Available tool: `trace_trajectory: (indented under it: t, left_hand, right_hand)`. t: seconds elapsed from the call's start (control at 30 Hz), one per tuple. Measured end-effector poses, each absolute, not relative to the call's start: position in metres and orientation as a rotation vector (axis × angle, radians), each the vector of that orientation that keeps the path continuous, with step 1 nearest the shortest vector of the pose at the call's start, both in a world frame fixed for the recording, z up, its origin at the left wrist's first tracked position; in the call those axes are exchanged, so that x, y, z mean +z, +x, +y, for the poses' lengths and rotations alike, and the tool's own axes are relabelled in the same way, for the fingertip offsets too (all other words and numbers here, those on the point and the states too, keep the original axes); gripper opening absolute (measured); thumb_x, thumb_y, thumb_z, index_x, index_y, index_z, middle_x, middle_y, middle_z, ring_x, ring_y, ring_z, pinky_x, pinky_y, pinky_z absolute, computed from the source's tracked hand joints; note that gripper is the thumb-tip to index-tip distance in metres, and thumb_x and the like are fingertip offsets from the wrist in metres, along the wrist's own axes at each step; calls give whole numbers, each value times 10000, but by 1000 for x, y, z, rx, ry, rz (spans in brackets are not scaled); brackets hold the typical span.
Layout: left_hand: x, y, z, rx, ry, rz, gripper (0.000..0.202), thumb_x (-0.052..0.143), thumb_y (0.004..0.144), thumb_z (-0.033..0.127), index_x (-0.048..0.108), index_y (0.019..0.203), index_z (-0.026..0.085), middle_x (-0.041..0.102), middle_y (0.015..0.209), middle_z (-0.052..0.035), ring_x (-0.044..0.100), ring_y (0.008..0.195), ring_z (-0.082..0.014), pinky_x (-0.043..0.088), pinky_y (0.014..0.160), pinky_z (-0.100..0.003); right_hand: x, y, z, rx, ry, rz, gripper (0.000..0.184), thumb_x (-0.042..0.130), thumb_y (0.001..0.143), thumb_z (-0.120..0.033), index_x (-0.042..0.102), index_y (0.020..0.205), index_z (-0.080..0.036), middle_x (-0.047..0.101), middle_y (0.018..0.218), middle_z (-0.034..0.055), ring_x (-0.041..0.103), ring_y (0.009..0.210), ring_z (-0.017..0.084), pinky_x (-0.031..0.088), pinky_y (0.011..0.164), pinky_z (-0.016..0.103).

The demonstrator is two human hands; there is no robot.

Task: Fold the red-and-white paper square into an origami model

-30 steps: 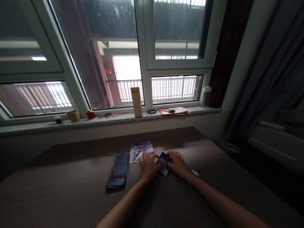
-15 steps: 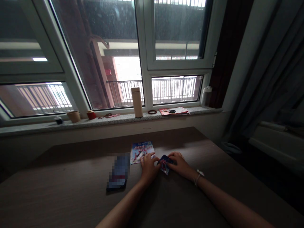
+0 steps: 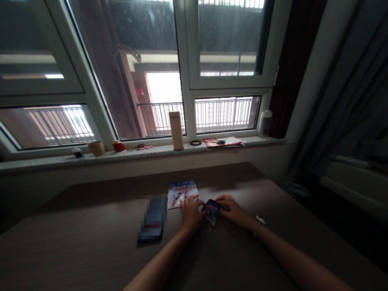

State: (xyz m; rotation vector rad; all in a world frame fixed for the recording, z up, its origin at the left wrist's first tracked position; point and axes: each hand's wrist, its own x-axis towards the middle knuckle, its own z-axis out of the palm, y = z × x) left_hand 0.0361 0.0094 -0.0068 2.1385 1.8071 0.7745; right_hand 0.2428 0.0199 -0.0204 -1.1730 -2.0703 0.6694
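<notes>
A small folded paper (image 3: 212, 211), dark blue with red print and a pale lower tip, lies on the table between my hands. My left hand (image 3: 192, 213) holds its left edge with the thumb, and the curled fingers reach over the corner of a printed leaflet (image 3: 178, 190). At the paper's right edge, my right hand (image 3: 235, 212) pinches it with thumb and fingers; a bracelet (image 3: 258, 224) circles that wrist. Left of the leaflet, a dark phone-like object (image 3: 154, 218) lies flat, blurred by pixels.
The brown table (image 3: 91, 226) stands below a window sill (image 3: 194, 150). On the sill are a beige thermos (image 3: 176, 131), a paper cup (image 3: 96, 148), a red spool-like item (image 3: 118, 146), a beaded bracelet (image 3: 195, 143), scissors (image 3: 220, 142) on red-edged papers (image 3: 232, 141), and a clear bottle (image 3: 265, 124).
My right hand has drawn back slightly to the paper's right edge, so more of the folded paper shows. The left hand stays at the left edge. The whole view has shifted slightly.
</notes>
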Motion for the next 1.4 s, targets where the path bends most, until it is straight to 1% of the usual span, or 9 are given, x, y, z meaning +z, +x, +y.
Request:
trace_trajectory:
  t: [0.2,0.33,0.4,0.6,0.77,0.97,1.1,1.23,1.4]
  left_hand:
    - [-9,36,10,768,2150,1818,143,698,789,259,742,923,281,558,1354,-49,394,1333,-306,123,1157,-568]
    - [-7,36,9,751,2143,1820,146,697,794,269,740,934,277,552,1362,-55,388,1338,-300,123,1162,-552]
    - [-5,36,8,739,2143,1826,148,695,795,268,738,937,275,555,1360,-55,392,1338,-297,123,1162,-550]
    - [-2,37,7,719,2143,1842,155,693,788,272,739,935,267,555,1361,-57,395,1334,-302,139,1158,-547]
    - [-1,34,4,675,2155,1849,223,715,771,308,737,990,273,536,1382,-64,371,1352,-318,137,1159,-554]
    - [-4,27,-2,658,2169,1830,328,727,761,357,713,1082,290,507,1418,-64,346,1372,-327,122,1167,-566]
    - [-6,27,-3,624,2182,1826,449,734,741,443,679,1156,281,490,1437,-84,327,1383,-343,120,1168,-574]
    - [-7,28,-3,591,2210,1839,539,743,703,509,656,1187,290,473,1457,-88,301,1399,-357,105,1166,-590]
    - [-9,28,-1,574,2200,1848,561,753,683,504,656,1194,292,472,1459,-90,308,1399,-352,100,1169,-581]
  right_hand:
    - [-17,249,21,758,-1146,-2127,294,640,848,-377,719,1090,-231,586,1239,78,451,1236,271,308,1118,420]
    - [-17,245,21,716,-1172,-2096,333,628,857,-471,729,1066,-232,608,1199,82,479,1202,274,337,1092,417]
    - [-19,242,21,674,-1191,-2072,349,634,850,-490,733,1049,-221,620,1164,85,494,1176,271,360,1067,403]
    - [-22,235,22,586,-1253,-2050,258,696,812,-415,727,984,-226,636,1105,63,521,1120,255,389,1009,373]
    - [-15,229,18,572,-1322,-2032,217,719,785,-357,723,964,-232,629,1082,56,518,1098,246,389,976,354]
    - [-11,224,15,546,-1372,-1999,208,725,766,-361,713,921,-222,625,1027,43,525,1060,237,388,926,329]
    - [-12,223,14,528,-1383,-1984,198,727,766,-374,705,885,-218,622,1003,38,528,1044,234,389,908,324]
    - [-12,224,14,521,-1378,-1988,201,724,776,-387,702,889,-222,627,1004,34,534,1038,230,391,913,327]
    - [-16,234,22,604,-1300,-2039,178,695,814,-359,730,942,-242,651,1073,38,542,1084,230,373,983,356]
